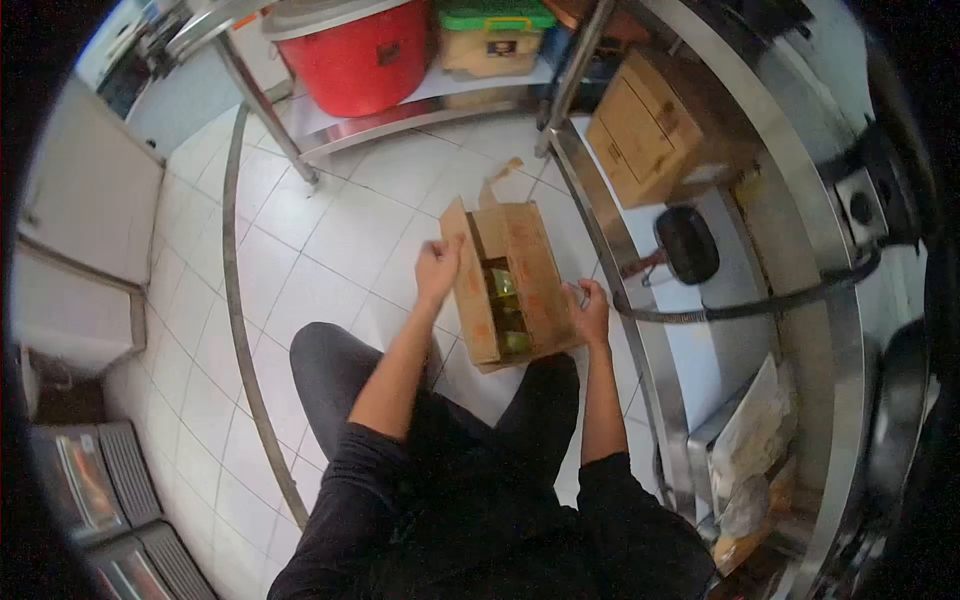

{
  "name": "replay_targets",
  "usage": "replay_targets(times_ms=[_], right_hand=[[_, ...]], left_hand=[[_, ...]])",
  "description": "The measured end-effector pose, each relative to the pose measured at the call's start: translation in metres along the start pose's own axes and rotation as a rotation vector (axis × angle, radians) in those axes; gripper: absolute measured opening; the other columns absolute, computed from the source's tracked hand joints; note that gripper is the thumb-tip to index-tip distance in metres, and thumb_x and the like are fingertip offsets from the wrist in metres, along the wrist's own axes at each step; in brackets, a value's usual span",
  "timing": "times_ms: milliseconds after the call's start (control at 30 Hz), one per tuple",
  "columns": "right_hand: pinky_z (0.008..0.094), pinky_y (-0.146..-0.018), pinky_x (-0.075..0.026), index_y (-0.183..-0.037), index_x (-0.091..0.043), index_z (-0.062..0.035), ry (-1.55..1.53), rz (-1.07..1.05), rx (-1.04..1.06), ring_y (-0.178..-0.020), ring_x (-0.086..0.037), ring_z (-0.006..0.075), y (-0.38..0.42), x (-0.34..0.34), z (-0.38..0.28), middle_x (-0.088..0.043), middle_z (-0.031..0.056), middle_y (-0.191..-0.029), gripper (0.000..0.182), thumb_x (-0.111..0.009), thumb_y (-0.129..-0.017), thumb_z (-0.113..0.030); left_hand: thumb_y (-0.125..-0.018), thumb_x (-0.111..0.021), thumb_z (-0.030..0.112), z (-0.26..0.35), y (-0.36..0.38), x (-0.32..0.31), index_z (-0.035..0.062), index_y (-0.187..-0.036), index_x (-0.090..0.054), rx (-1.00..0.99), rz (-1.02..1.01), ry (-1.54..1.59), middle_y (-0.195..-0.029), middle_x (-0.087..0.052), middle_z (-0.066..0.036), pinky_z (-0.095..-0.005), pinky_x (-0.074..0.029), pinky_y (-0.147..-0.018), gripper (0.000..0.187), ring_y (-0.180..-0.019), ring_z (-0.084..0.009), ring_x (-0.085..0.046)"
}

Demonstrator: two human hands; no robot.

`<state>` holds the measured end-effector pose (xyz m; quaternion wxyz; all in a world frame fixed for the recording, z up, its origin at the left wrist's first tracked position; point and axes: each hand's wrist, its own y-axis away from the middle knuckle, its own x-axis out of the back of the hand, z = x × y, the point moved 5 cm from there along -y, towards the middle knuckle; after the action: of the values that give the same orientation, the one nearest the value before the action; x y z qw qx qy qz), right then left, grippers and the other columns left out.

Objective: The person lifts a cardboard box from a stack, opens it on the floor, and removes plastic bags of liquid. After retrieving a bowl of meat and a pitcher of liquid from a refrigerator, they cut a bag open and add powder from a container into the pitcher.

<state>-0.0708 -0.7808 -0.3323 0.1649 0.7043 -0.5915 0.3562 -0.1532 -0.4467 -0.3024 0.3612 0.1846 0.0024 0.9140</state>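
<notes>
A cardboard box (538,280) stands on the tiled floor before my knees, its top parted along a gap. Through that gap show several greenish-yellow items with shiny surfaces (504,284), perhaps bottles or jars; the rest of them is hidden by the flaps. My left hand (438,270) is closed on the edge of the box's left flap. At the right flap, my right hand (591,310) has its fingers bent and pinched at the cardboard edge. A torn strip (502,172) sticks up from the far end of the box.
Beyond the floor, a red tub (350,62) and a green-lidded container (494,40) stand on a low shelf. To the right, a metal rack (640,330) holds another carton (650,130) and a dark pan (688,245). A hose (240,300) crosses the floor at left. Grey drawers (100,475) stand lower left.
</notes>
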Motion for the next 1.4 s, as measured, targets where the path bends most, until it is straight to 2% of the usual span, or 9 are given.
replay_targets(times_ms=[267,433,467,567,600,733,867,1133,1400], right_hand=[[0.0629,-0.111,-0.024,-0.129,-0.056,-0.0072,0.478,-0.74,0.164,-0.131,-0.042,0.0369,0.117,0.009,-0.029,-0.051,0.017,-0.133,0.07,-0.081,-0.072,-0.038],[0.0602,-0.11,-0.026,-0.131,-0.052,-0.0031,0.486,-0.456,0.334,-0.132,-0.037,0.0386,0.079,-0.007,0.001,-0.047,0.0189,-0.135,0.077,-0.081,-0.071,-0.04],[0.0598,-0.109,-0.026,-0.132,-0.05,-0.0017,0.434,-0.331,0.351,-0.132,-0.037,0.0389,0.071,-0.007,-0.001,-0.047,0.02,-0.135,0.078,-0.081,-0.071,-0.04],[0.0586,-0.111,-0.025,-0.135,-0.041,0.0031,0.232,-0.054,0.257,-0.134,-0.033,0.042,0.045,-0.019,-0.008,-0.04,0.0276,-0.137,0.093,-0.082,-0.067,-0.047],[0.0561,-0.111,-0.026,-0.138,-0.039,0.0025,0.247,0.004,0.212,-0.134,-0.034,0.0414,0.038,-0.037,0.002,-0.04,0.0279,-0.138,0.098,-0.082,-0.066,-0.049],[0.0475,-0.111,-0.031,-0.141,-0.038,0.0017,0.215,-0.095,-0.241,-0.134,-0.038,0.0399,0.03,-0.096,0.066,-0.041,0.0264,-0.142,0.117,-0.085,-0.055,-0.061],[0.0401,-0.105,-0.04,-0.14,-0.043,0.0005,-0.037,-0.469,-0.407,-0.125,-0.051,0.0339,0.0,-0.068,0.08,-0.051,0.0217,-0.137,0.118,-0.087,-0.051,-0.063],[0.0411,-0.094,-0.049,-0.134,-0.056,-0.008,-0.714,-0.698,-0.77,-0.115,-0.058,0.0284,0.048,-0.145,0.148,-0.061,0.0157,-0.127,0.096,-0.08,-0.063,-0.068],[0.0383,-0.102,-0.042,-0.148,-0.038,-0.0088,-1.022,-0.184,-0.956,-0.128,-0.046,0.0243,0.178,-0.143,0.066,-0.046,0.0121,-0.144,0.08,-0.055,-0.091,-0.062]], left_hand=[[-0.082,-0.051,0.074,-0.041,0.128,-0.065,-0.0108,-0.127,-0.047,-0.143,-0.908,-0.434,-0.133,-0.049,-0.032,-0.0449,-0.036,-0.107,0.096,-0.125,-0.0453,-0.046],[-0.078,-0.065,0.065,-0.074,0.148,-0.096,-0.008,-0.139,-0.035,-0.514,-1.003,-0.929,-0.137,-0.048,-0.029,-0.045,-0.037,-0.109,0.099,-0.127,-0.0431,-0.048],[-0.076,-0.078,0.046,-0.089,0.131,-0.087,-0.0068,-0.14,-0.035,-0.061,-1.086,-0.292,-0.131,-0.054,-0.026,-0.0445,-0.043,-0.105,0.093,-0.126,-0.0361,-0.051],[-0.07,-0.083,0.026,-0.073,0.091,-0.059,-0.0059,-0.132,-0.045,-0.04,-0.854,-0.156,-0.124,-0.061,-0.022,-0.0418,-0.051,-0.094,0.079,-0.119,-0.0291,-0.057],[-0.068,-0.085,0.025,-0.088,0.076,-0.058,-0.0052,-0.126,-0.05,-0.408,-0.654,-0.653,-0.124,-0.06,-0.022,-0.0425,-0.051,-0.092,0.074,-0.114,-0.0307,-0.059],[-0.068,-0.083,0.047,-0.14,0.073,-0.045,-0.015,-0.124,-0.048,-0.197,-0.086,-0.521,-0.117,-0.059,-0.029,-0.0477,-0.044,-0.098,0.091,-0.11,-0.0431,-0.057],[-0.069,-0.08,0.06,-0.248,0.069,-0.081,-0.0163,-0.131,-0.041,0.117,-0.334,-0.139,-0.128,-0.054,-0.029,-0.0402,-0.044,-0.099,0.106,-0.12,-0.0355,-0.054],[-0.089,-0.051,0.068,-0.146,0.144,-0.071,0.004,-0.146,-0.035,0.814,-0.735,0.341,-0.137,-0.053,-0.014,-0.0381,-0.045,-0.097,0.087,-0.118,-0.03,-0.056],[-0.094,-0.041,0.068,-0.188,0.112,-0.005,0.0023,-0.144,-0.037,0.755,-0.837,0.413,-0.132,-0.055,-0.016,-0.0447,-0.049,-0.097,0.083,-0.122,-0.0294,-0.053]])
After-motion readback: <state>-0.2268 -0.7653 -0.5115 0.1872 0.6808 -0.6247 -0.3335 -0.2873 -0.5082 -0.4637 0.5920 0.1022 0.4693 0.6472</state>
